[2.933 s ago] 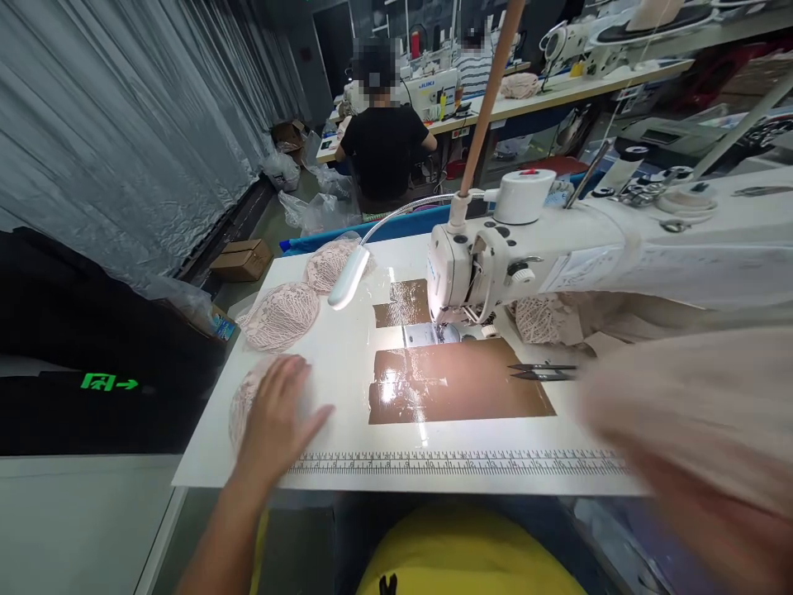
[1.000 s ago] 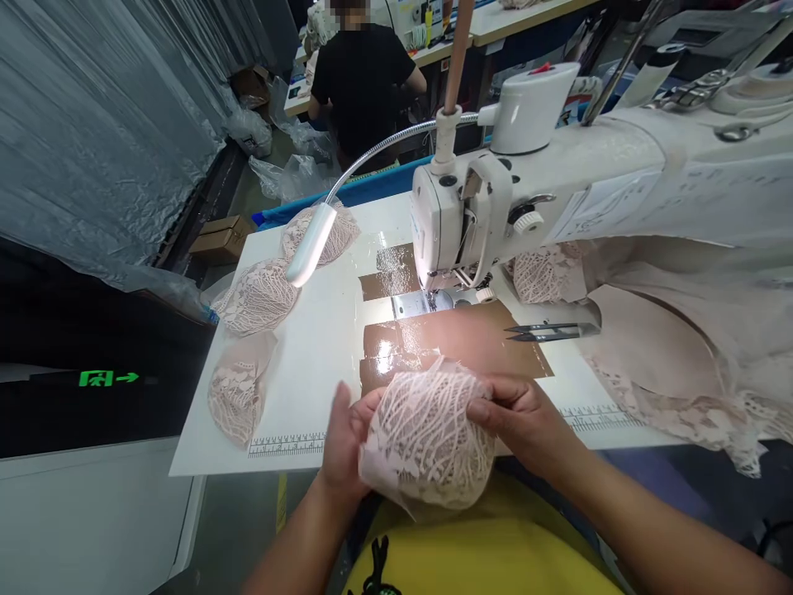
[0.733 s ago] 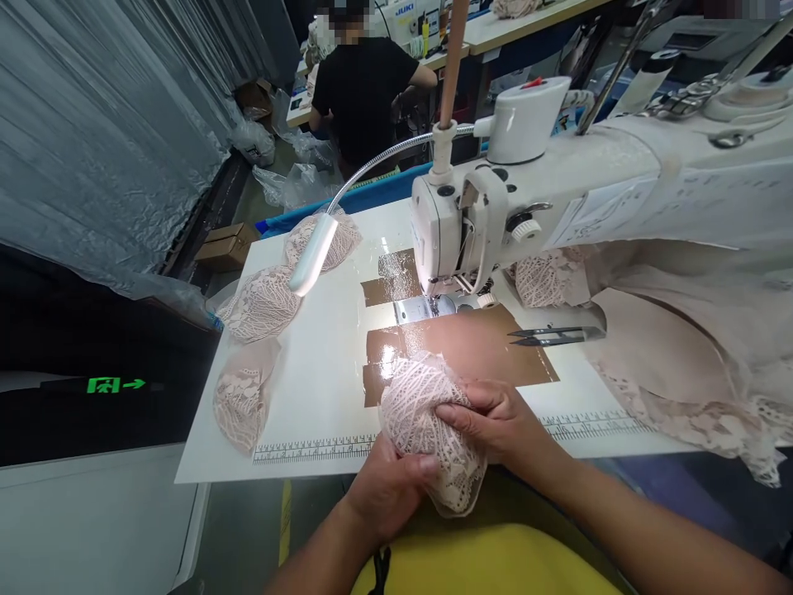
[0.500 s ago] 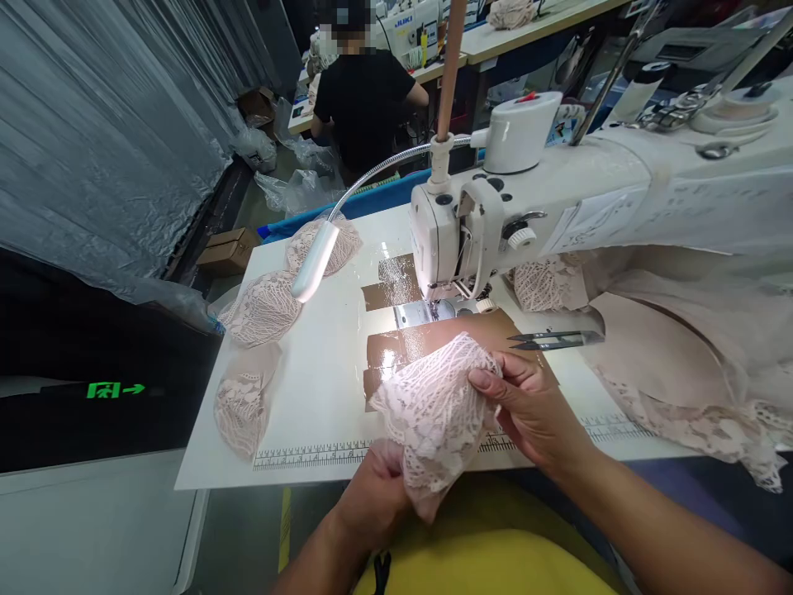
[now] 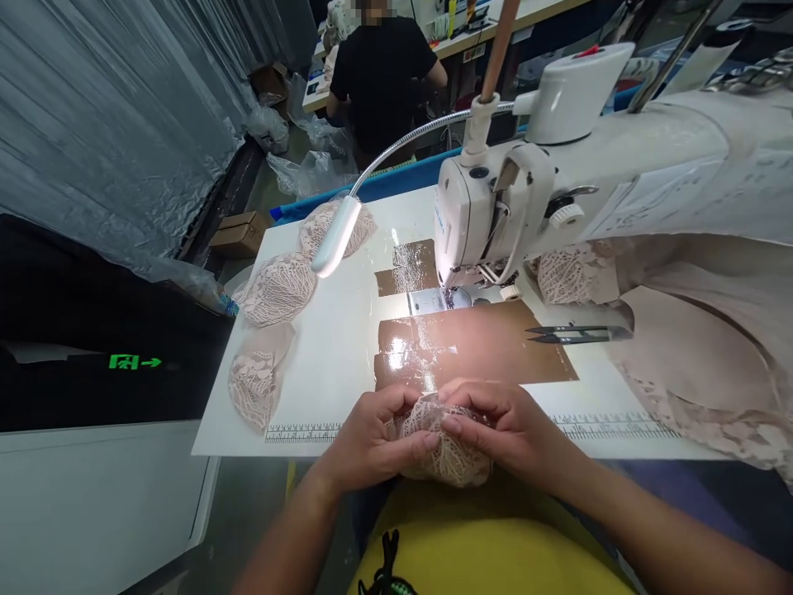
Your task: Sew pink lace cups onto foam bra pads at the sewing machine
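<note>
Between my two hands, at the table's front edge, is a pale pink lace bra cup [image 5: 458, 463], bunched and rounded. My left hand [image 5: 375, 438] grips its left side, thumb on the lace and fingers curled behind. On the other side my right hand [image 5: 505, 421] pinches the upper edge with thumb and fingers; some fingertips are hidden. Beyond them stands a white sewing machine [image 5: 474, 219], its needle area over a metal plate [image 5: 427, 302]. Brown tape [image 5: 477, 347] covers the table in front of the needle.
Several lace cups [image 5: 278, 289] lie along the table's left side. Dark thread snips [image 5: 573, 334] rest right of the tape, near a pile of pink fabric [image 5: 694, 347]. A lamp [image 5: 338, 235] hangs over the table [image 5: 340, 347]. A person in black [image 5: 384, 83] sits beyond.
The lace cup has come down toward me and is now bunched rather than spread. My left hand has risen and my right hand has moved down, bringing them close together. The view has shifted.
</note>
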`<action>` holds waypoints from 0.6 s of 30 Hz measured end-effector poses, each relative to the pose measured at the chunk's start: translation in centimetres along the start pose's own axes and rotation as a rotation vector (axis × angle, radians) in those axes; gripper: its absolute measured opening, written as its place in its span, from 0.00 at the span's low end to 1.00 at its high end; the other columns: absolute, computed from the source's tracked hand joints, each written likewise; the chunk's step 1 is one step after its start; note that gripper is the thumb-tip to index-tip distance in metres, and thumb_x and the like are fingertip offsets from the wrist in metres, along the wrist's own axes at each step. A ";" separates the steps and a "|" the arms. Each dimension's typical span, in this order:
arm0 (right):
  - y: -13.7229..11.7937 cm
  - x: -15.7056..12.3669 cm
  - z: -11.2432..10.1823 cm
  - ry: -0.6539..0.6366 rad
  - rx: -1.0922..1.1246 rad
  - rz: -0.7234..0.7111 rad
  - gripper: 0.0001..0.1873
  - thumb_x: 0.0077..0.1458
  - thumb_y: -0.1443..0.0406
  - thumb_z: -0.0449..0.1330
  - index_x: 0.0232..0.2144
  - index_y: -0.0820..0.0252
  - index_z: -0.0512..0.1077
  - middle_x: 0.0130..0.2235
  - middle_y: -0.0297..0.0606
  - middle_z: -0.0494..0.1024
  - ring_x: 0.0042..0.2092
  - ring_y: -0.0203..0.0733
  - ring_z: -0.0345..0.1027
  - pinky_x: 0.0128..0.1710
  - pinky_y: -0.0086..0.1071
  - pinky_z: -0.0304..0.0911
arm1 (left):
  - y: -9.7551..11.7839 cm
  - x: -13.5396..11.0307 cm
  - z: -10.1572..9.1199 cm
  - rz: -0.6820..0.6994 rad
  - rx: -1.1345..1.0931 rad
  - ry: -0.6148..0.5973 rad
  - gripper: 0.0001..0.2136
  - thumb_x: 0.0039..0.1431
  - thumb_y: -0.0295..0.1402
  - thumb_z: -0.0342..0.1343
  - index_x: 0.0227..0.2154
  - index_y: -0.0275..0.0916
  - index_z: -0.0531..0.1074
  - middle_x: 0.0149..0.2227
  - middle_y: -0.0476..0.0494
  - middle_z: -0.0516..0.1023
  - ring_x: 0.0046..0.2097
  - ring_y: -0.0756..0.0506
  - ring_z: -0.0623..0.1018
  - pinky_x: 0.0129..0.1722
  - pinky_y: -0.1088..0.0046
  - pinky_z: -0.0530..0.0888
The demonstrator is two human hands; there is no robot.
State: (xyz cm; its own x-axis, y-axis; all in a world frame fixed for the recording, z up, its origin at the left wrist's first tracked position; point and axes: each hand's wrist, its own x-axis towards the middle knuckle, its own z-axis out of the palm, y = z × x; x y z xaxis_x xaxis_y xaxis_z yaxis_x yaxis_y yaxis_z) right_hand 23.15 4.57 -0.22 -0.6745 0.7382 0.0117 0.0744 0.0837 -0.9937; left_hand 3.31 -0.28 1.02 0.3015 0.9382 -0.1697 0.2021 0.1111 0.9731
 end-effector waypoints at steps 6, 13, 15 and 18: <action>-0.2 0.4 0.3 0.114 -0.047 -0.010 0.11 0.53 0.62 0.59 0.21 0.59 0.67 0.29 0.36 0.75 0.31 0.38 0.68 0.31 0.30 0.62 | -0.1 -0.3 -0.1 0.014 0.007 0.011 0.12 0.55 0.37 0.59 0.37 0.34 0.72 0.31 0.47 0.72 0.32 0.50 0.70 0.34 0.76 0.67; 0.3 0.4 0.3 0.103 -0.077 0.113 0.11 0.52 0.60 0.59 0.23 0.60 0.69 0.26 0.35 0.74 0.28 0.36 0.64 0.27 0.29 0.57 | -0.1 0.6 0.0 -0.001 -0.029 0.033 0.10 0.59 0.36 0.55 0.32 0.33 0.73 0.28 0.48 0.69 0.31 0.52 0.66 0.31 0.78 0.64; 0.6 0.4 0.0 0.098 -0.067 0.134 0.12 0.52 0.58 0.60 0.23 0.60 0.69 0.24 0.32 0.71 0.26 0.34 0.60 0.24 0.28 0.55 | -0.3 0.8 0.1 -0.006 -0.056 0.036 0.10 0.60 0.36 0.54 0.31 0.33 0.72 0.27 0.49 0.68 0.30 0.52 0.65 0.31 0.78 0.63; 0.7 0.5 -0.6 0.085 0.017 0.143 0.12 0.52 0.56 0.61 0.30 0.60 0.71 0.25 0.31 0.69 0.26 0.33 0.59 0.25 0.27 0.56 | -0.5 1.2 0.3 -0.005 -0.089 0.031 0.10 0.60 0.36 0.54 0.31 0.33 0.71 0.27 0.49 0.67 0.30 0.53 0.64 0.30 0.78 0.63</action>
State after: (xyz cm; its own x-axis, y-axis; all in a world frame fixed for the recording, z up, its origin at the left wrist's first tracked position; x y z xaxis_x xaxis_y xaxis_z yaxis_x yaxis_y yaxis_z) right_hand 23.33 5.44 -0.86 -0.5935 0.7957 -0.1214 0.1521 -0.0373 -0.9877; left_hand 3.83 0.65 0.28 0.2710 0.9474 -0.1705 0.1193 0.1427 0.9826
